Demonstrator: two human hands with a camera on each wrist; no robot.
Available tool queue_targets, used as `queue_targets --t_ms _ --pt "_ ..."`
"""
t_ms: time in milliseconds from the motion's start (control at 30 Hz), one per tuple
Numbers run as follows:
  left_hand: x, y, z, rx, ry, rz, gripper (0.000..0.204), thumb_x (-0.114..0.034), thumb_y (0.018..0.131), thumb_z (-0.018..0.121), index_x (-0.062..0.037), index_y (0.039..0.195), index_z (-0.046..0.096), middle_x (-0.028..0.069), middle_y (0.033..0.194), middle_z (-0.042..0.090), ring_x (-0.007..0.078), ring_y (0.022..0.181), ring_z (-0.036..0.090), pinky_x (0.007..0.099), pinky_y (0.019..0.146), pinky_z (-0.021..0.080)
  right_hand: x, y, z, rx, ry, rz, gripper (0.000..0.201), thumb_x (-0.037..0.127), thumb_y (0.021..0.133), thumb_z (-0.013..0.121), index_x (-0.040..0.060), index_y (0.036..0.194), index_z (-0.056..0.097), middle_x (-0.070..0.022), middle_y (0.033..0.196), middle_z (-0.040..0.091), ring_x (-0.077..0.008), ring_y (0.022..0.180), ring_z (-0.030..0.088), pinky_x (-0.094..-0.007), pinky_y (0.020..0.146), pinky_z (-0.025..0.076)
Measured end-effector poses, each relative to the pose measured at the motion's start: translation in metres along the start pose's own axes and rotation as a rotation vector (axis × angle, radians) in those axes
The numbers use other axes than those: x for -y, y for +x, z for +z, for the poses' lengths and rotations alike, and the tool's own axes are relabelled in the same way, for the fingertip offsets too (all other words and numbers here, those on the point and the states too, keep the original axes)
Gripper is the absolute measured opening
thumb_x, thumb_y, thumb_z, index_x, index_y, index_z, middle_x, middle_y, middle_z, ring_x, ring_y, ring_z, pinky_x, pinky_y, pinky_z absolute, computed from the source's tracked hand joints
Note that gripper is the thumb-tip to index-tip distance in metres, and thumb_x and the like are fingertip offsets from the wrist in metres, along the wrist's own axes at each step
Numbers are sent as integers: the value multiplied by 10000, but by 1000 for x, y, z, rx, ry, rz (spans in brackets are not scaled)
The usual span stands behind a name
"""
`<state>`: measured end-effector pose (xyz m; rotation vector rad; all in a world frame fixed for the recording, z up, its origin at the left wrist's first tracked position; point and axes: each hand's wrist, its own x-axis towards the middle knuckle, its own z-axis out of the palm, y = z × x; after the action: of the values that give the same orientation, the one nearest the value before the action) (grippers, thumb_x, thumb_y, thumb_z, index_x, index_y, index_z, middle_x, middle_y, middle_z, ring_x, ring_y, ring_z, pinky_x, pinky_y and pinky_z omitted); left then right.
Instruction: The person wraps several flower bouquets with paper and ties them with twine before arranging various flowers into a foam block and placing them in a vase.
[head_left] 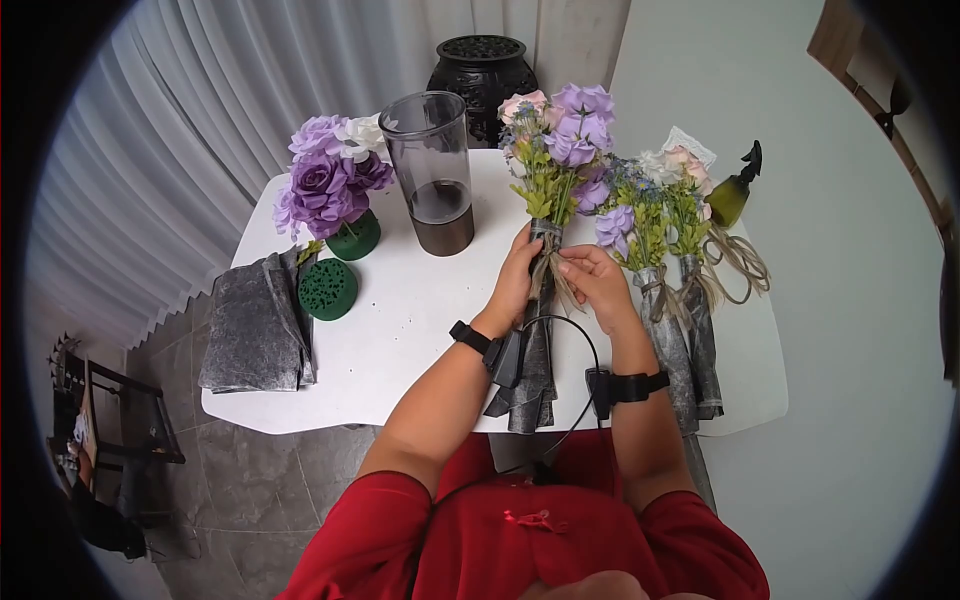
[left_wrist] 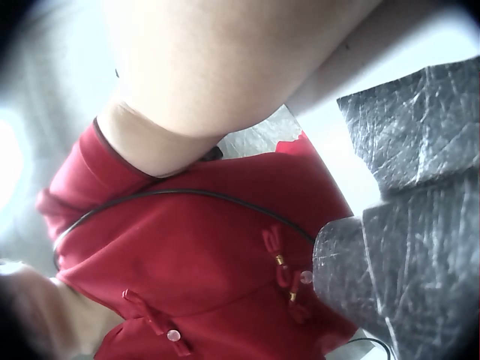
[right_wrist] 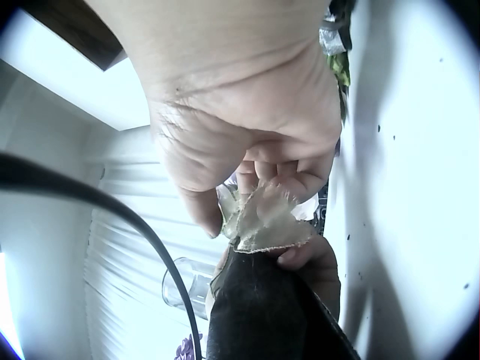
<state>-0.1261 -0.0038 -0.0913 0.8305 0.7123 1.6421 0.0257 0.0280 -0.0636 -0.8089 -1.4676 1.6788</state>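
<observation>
White tabletop [head_left: 400,345] mid-frame; right of centre, the left hand [head_left: 514,278] grips a grey-wrapped bouquet [head_left: 544,203] while the right hand [head_left: 598,286] pinches its beige ribbon [head_left: 543,268]. Tying seems underway; tightening would need an even tug, stems steady.

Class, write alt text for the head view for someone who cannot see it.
A left hand grips a wrapped bouquet of purple and pink flowers at a white table while the right hand pinches its ribbon. Two more bouquets lie right; a transparent vase, purple blooms and grey wrap sit left.
</observation>
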Motion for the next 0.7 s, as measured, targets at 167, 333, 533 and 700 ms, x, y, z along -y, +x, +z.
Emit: queue_targets --t_ms 167,333,533,700 --pt "-6 -4 6 -35 25 -46 446 -246 1019 372 -40 1413 335 64 1119 572 119 942 575 260 827 484 -4 2 -2 -31 -6 2 160 140 914 618 45 1042 609 4 786 630 -30 591 503 -175 503 377" --pt "-3 -3 6 -26 66 -19 452 -232 1016 398 -30 1414 331 61 1132 567 114 951 571 253 832 478 -2 2 -1 -48 149 22 150 145 896 650 52 1001 597 6 790 625 -38 601 513 -186 515 395" --pt "-5 -5 10 -61 191 29 456 -227 1011 417 -22 1412 343 62 1174 553 118 1019 529 245 904 418 -4 1 1 -7 -69 -20 173 150 873 668 48 995 601 3 790 628 -37 617 514 -188 516 390" --pt "-4 -7 14 -79 197 23 451 -238 1013 414 -42 1414 348 53 1123 567 109 963 548 237 842 451 -5 3 -2 -43 -45 -26 130 132 877 648 43 961 604 5 763 617 -46 593 510 -194 517 393"
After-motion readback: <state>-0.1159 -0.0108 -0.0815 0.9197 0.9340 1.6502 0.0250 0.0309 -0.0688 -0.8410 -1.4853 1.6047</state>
